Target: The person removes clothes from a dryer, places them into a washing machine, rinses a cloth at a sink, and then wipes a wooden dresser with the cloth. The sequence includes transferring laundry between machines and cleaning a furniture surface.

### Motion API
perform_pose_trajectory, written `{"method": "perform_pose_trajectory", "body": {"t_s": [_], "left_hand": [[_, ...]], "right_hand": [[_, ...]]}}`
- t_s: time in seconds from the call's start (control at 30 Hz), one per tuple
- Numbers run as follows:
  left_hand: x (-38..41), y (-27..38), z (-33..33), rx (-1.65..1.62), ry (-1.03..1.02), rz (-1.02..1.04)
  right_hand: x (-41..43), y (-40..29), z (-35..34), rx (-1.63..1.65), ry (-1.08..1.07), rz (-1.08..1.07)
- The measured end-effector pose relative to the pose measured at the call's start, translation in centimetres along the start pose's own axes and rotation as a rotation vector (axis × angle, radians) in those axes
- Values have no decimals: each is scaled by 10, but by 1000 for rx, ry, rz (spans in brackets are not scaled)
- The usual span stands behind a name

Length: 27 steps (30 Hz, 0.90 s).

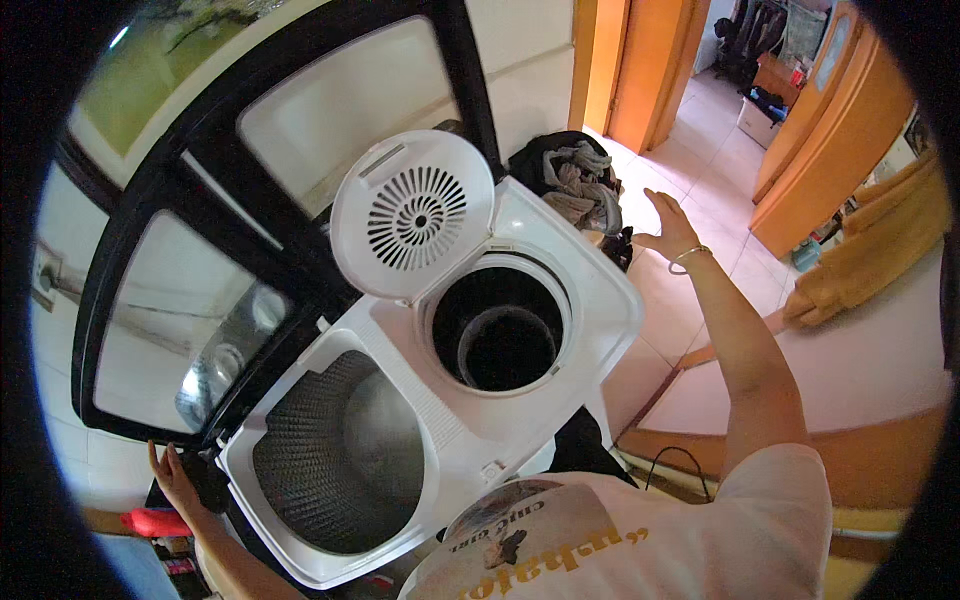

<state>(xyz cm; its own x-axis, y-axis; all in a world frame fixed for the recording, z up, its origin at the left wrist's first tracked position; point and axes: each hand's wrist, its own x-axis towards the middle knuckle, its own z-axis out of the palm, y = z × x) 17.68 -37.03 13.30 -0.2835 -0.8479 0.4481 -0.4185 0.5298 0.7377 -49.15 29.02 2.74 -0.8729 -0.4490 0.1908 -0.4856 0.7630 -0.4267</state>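
A white twin-tub washing machine (480, 442) stands before me. Its raised black-framed lid (202, 187) has clear panels and leans back at the left. The larger wash tub (337, 457) is uncovered, with a textured inner wall. Beside it, the round spin tub (510, 330) shows a dark inside, and its slotted white inner cover (412, 210) is tipped up. My left hand (176, 484) has its fingers at the lid's lower left corner; whether they touch it is unclear. Over the floor, right of the machine, my right hand (671, 229) hangs in the air, fingers spread and holding nothing.
A dark container heaped with grey cloth (581, 180) stands behind the machine's right corner. Orange wooden door frames (652, 75) open onto a tiled floor (682, 157). A mustard towel (877, 240) hangs at the right. Something red (157, 523) lies near my left forearm.
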Motion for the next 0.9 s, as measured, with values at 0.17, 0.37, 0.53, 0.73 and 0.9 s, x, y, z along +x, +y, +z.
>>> {"method": "perform_pose_trajectory", "body": {"t_s": [0.17,0.37,0.53,0.73,0.9], "left_hand": [[-52,57,51,5,-109,44],[-90,142,119,113,-127,-105],[-99,195,153,259,-118,-118],[-118,242,154,414,-73,-159],[-130,258,143,460,-81,-193]], "right_hand": [[94,80,55,-43,-80,58],[166,53,124,-346,-409,-74],[229,38,177,-469,-543,-166],[282,37,238,-510,-708,-25],[301,46,280,-564,-537,-59]]}}
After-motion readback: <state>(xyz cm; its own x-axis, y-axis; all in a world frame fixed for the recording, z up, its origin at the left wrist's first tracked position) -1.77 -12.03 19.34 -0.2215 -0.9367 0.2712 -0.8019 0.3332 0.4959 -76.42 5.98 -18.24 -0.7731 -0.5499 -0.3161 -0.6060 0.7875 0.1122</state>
